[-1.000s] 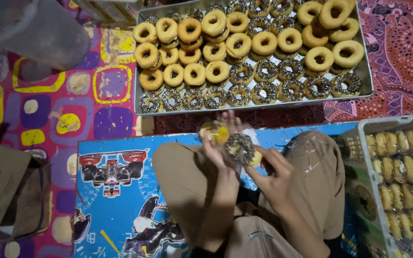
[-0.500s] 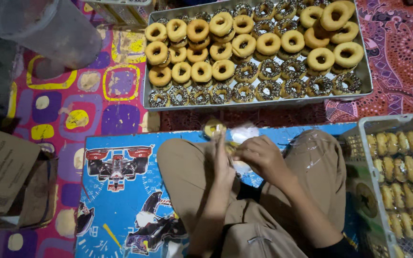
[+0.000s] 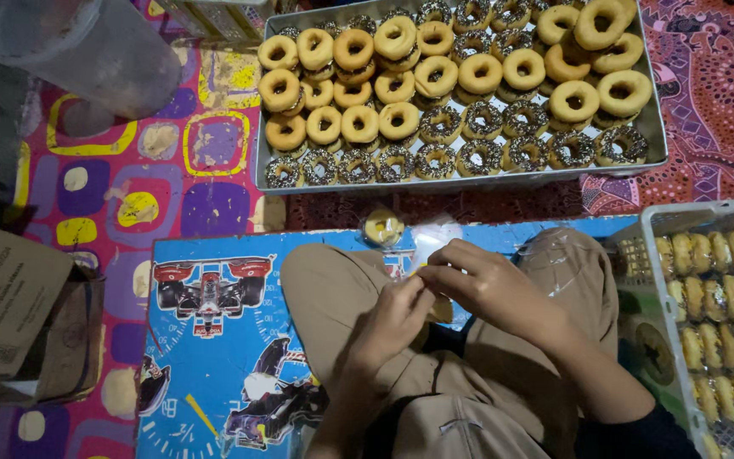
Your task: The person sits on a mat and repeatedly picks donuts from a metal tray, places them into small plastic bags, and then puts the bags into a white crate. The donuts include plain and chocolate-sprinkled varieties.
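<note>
Two hands meet over the lap, pinching a small clear wrapper.

The left hand and right hand touch at centre frame, both grips closed on a clear plastic wrapper that rises toward the top of the frame; what is inside is hidden. A wrapped donut lies just above them on the blue mat. The metal tray edge lies beyond; a white crate bounds the right.

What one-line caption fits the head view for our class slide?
Left hand and right hand meet over a small clear bag, below a metal tray of ring doughnuts.
</note>
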